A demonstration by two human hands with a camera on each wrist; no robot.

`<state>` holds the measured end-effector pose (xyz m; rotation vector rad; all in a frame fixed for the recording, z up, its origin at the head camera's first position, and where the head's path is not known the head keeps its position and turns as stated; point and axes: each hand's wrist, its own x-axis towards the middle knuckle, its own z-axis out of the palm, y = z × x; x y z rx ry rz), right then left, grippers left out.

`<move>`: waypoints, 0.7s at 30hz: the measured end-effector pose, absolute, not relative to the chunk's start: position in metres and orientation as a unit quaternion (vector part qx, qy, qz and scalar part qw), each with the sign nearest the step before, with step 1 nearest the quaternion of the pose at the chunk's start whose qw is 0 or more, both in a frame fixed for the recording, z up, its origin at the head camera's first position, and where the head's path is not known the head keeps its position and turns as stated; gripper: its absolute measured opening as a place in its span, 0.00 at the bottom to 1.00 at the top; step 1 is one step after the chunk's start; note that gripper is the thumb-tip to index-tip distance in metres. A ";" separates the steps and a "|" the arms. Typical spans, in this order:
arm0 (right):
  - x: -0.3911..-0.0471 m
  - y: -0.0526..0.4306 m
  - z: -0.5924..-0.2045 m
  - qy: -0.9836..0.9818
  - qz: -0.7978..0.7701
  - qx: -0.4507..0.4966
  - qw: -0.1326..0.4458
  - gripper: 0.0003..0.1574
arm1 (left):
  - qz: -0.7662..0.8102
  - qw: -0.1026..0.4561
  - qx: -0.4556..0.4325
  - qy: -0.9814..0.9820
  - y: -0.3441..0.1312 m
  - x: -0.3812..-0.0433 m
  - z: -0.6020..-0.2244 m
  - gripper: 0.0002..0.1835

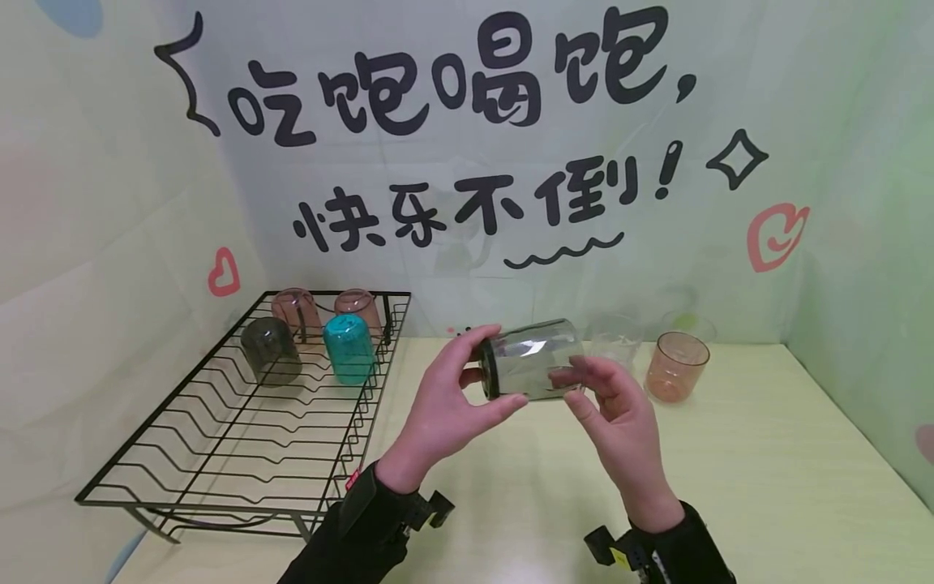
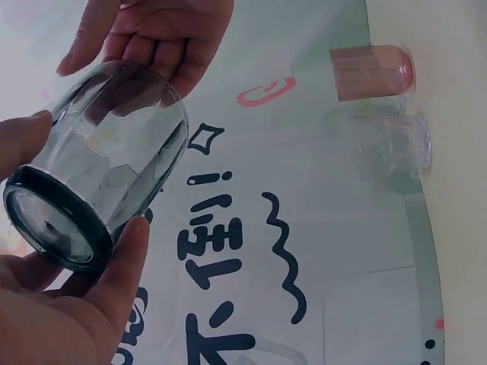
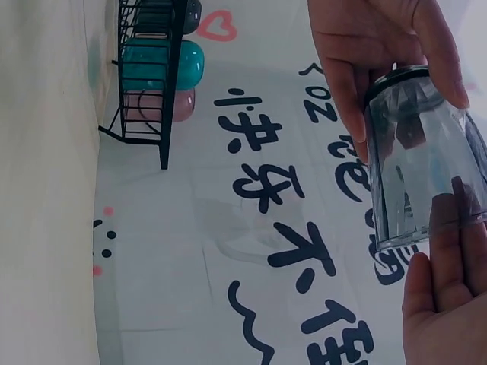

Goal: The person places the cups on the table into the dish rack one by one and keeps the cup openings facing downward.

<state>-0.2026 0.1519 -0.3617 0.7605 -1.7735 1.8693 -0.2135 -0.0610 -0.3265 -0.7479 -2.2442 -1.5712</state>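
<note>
A grey-tinted drinking glass (image 1: 536,357) is held in the air, lying nearly sideways in the head view. Its thick dark base points left and its open rim right. My left hand (image 1: 452,397) grips it round the base, thumb below and fingers on the far side. At the rim end, my right hand (image 1: 623,414) holds it with the thumb at the lower edge; its fingers show darkly through the glass. Whether those fingertips are inside or behind the wall I cannot tell. The left wrist view shows the base of the same glass (image 2: 57,217) up close.
To the left stands a black wire drying rack (image 1: 280,442) bearing upside-down glasses: a dark grey one (image 1: 270,349), a teal one (image 1: 349,349) and two pink ones at the back. A pink glass (image 1: 677,369) and a clear glass (image 1: 616,337) stand at the table's back right, before a printed cloth.
</note>
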 end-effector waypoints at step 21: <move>-0.210 0.179 -0.367 -0.666 0.655 0.271 0.233 0.31 | -0.549 0.157 -0.228 -0.789 -0.077 -0.209 -0.321 0.42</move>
